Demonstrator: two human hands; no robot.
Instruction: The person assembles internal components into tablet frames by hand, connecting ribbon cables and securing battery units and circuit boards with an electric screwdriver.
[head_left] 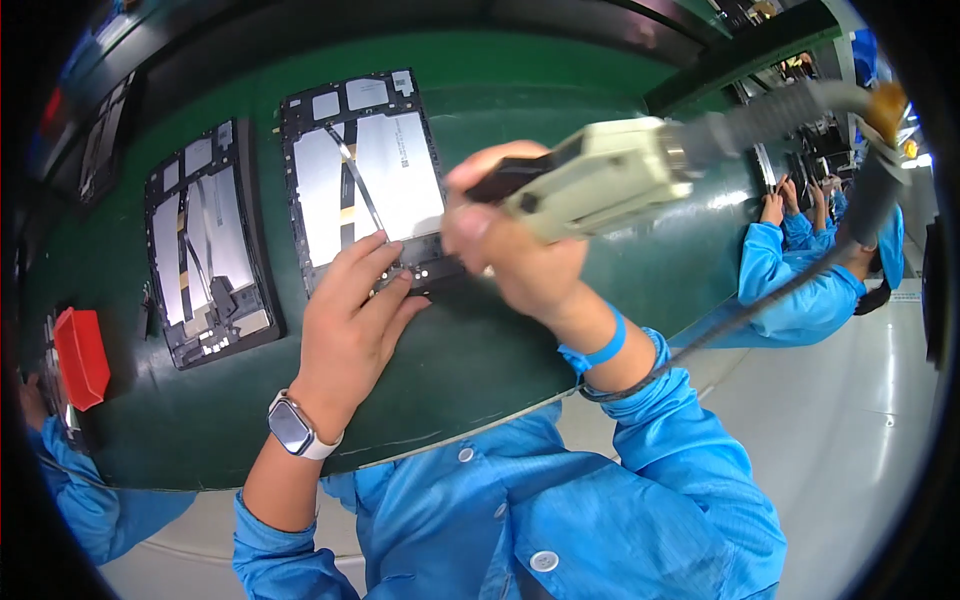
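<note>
We are working the lower edge of the open tablet chassis [362, 180], which is lying back-side up on the green bench mat [480, 350]. Left hand [350, 320] is lying flat, fingers spread and pressing the bottom edge down. Right hand [515, 250] is clenched around the beige electric screwdriver [590, 180], its tip hidden behind the fingers near the lower right corner. We are judging this mid-fastening: we cannot tell how many screws are seated. A second opened tablet [205, 245] is waiting just beside, untouched. Red parts bin [82, 355] is sitting far left.
</note>
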